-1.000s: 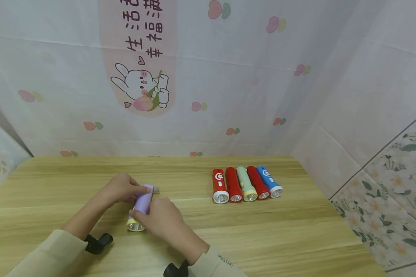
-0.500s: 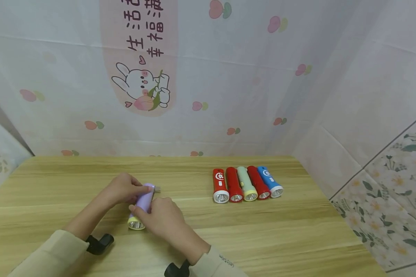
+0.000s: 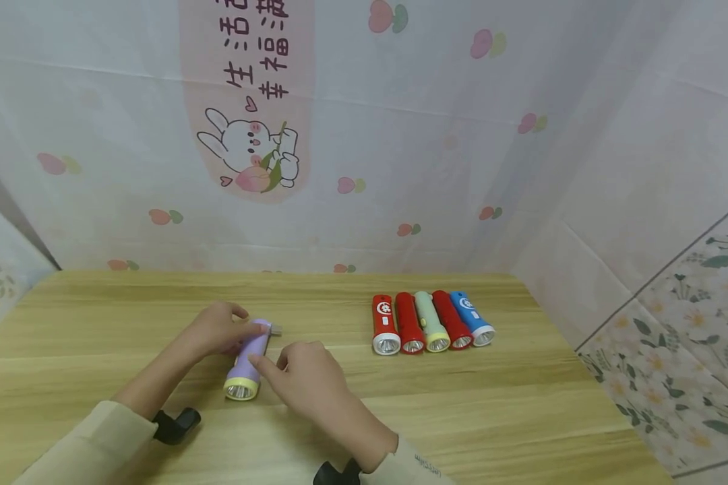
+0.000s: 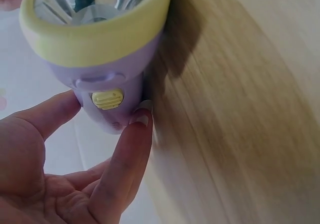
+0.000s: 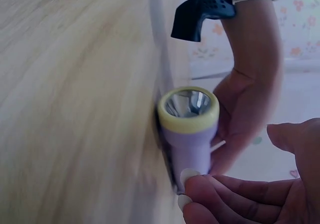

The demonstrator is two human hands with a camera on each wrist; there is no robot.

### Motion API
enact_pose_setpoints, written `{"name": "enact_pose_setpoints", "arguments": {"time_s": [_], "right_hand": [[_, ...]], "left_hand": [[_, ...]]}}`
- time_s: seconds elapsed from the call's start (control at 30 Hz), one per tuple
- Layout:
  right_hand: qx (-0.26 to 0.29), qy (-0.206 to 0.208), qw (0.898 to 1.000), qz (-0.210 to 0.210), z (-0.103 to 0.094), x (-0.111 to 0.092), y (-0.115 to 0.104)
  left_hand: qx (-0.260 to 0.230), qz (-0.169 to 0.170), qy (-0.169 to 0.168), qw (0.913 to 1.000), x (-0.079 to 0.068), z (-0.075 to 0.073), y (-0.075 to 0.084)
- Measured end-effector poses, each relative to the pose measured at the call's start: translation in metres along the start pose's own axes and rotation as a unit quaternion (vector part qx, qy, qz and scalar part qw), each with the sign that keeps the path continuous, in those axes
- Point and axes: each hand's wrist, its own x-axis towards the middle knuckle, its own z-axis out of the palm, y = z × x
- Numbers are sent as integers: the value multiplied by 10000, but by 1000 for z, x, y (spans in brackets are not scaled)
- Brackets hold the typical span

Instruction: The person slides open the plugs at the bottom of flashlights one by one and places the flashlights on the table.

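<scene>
A lilac flashlight [image 3: 249,360] with a pale yellow head ring lies on the wooden table [image 3: 158,296], lens toward the person. Metal plug prongs [image 3: 276,330] stick out sideways near its tail. My left hand [image 3: 215,330] pinches the flashlight's body toward the tail, thumb on one side and fingers on the other. In the left wrist view the yellow switch [image 4: 107,99] shows just below the head. My right hand [image 3: 315,380] is at the flashlight's right side, thumb and fingers spread apart. Its fingertips [image 5: 192,184] overlap the barrel in the right wrist view.
To the right on the table lie several flashlights side by side, lenses toward the person: a red one with a white head [image 3: 385,323], two all red, a pale green one [image 3: 431,322] and a blue one [image 3: 472,318]. A printed curtain [image 3: 352,135] hangs behind the table.
My right hand has let go of the flashlight and drawn back a little to the right, so more of the barrel and yellow ring shows. The left hand keeps its grip.
</scene>
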Motion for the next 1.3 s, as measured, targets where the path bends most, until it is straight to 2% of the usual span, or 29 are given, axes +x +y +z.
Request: {"name": "enact_pose_setpoints", "arguments": {"time_s": [0.33, 0.5, 0.67, 0.83, 1.0, 1.17, 1.3], "right_hand": [[33, 129, 9999, -91, -23, -6, 13], [-13, 297, 9995, 64, -32, -4, 22], [-43, 526, 9984, 224, -40, -1, 31], [58, 725, 9970, 269, -50, 2, 39], [-63, 998, 9946, 269, -54, 3, 47], [-28, 1151, 9929, 310, -57, 5, 54], [-131, 1434, 9892, 283, -61, 5, 59]], "left_hand": [[132, 25, 123, 9998, -3, 1, 2], [569, 90, 294, 9979, -5, 1, 7], [1209, 332, 619, 9902, -14, 2, 20], [1580, 544, 806, 9826, -23, 5, 40], [1536, 797, 759, 9820, -27, 12, 60], [1206, 1116, 733, 9837, -21, 25, 72], [1014, 1241, 735, 9843, -19, 37, 81]]}}
